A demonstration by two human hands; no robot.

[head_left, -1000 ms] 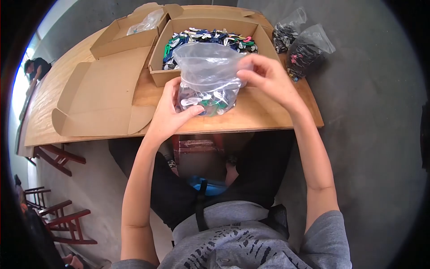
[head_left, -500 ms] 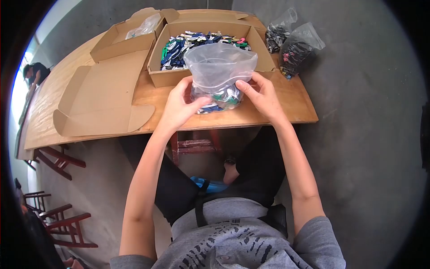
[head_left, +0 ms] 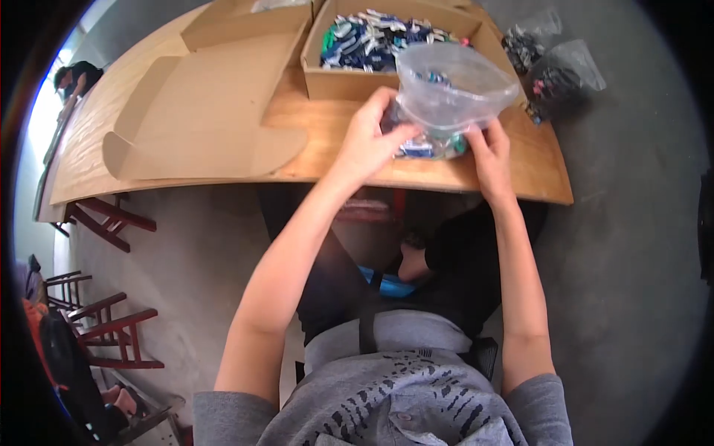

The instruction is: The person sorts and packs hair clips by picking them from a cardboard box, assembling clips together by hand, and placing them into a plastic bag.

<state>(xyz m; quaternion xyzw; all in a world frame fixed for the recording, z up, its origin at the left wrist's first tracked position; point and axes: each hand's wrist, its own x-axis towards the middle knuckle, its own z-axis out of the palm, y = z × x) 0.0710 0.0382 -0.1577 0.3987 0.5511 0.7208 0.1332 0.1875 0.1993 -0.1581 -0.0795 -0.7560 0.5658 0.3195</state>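
Observation:
A clear plastic bag (head_left: 454, 93) stands near the table's front edge, its upper part puffed wide and several small white, blue and green clip-like pieces in its bottom. On the bag's left side my left hand (head_left: 375, 137) is closed, thumb in front. My right hand (head_left: 491, 149) pinches the bag's right side at mid-height. Just behind the bag is a cardboard box (head_left: 346, 85) filled with many small dark blue, white and green pieces (head_left: 372, 37).
An opened cardboard flap (head_left: 201, 119) lies left on the wooden table (head_left: 320, 123), below another box (head_left: 249, 28). Two filled bags (head_left: 561, 82) (head_left: 524, 48) are at the right. Red stools (head_left: 119, 338) stand at lower left. A person (head_left: 78, 78) bends at far left.
The view has shifted, so the table sits higher and farther right. My right hand, raised beside the bag's upper part a second ago, came down to grip its side. My left hand has kept its hold.

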